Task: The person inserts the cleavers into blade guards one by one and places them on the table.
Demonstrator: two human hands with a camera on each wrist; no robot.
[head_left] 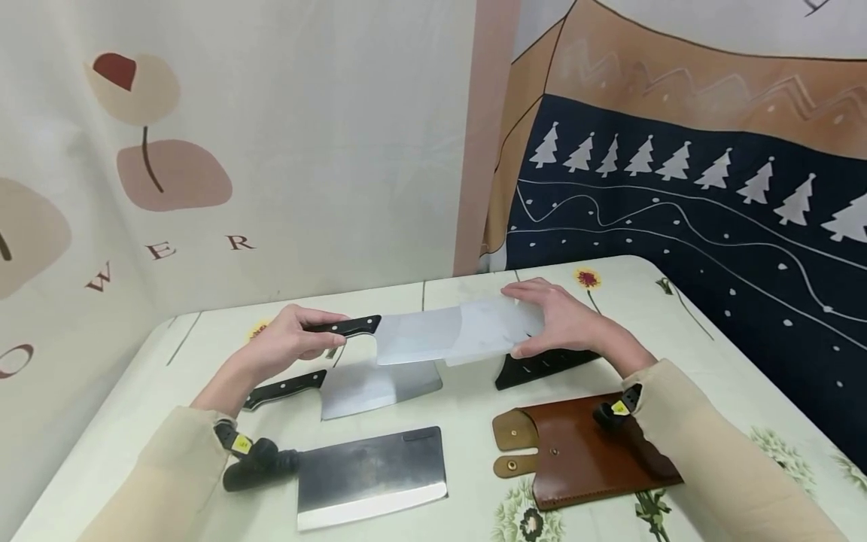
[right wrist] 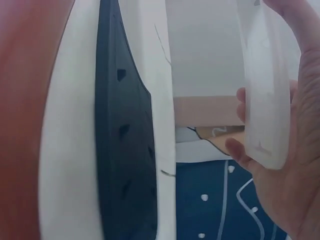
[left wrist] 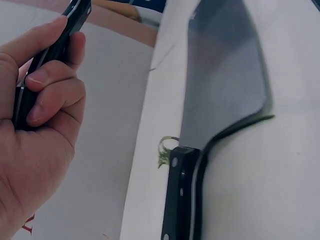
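My left hand (head_left: 294,339) grips the black riveted handle of a cleaver (head_left: 415,336), raised above the table with its blade pointing right. In the left wrist view, the fingers of that hand (left wrist: 47,110) curl around the handle. A translucent white blade cover (head_left: 493,331) overlaps the far part of the blade. My right hand (head_left: 569,320) holds the cover's outer end between thumb and fingers. The right wrist view shows the cover (right wrist: 267,95) edge-on within the hand. How deep the blade sits inside is hard to tell.
Below lies a second black-handled cleaver (head_left: 379,388). Nearer is a wide dark-handled cleaver (head_left: 372,476). On the right are a black blade cover (head_left: 542,367), partly beneath my right hand, and a brown leather sheath (head_left: 576,452) with snap straps. Printed curtains hang behind the table (head_left: 467,406).
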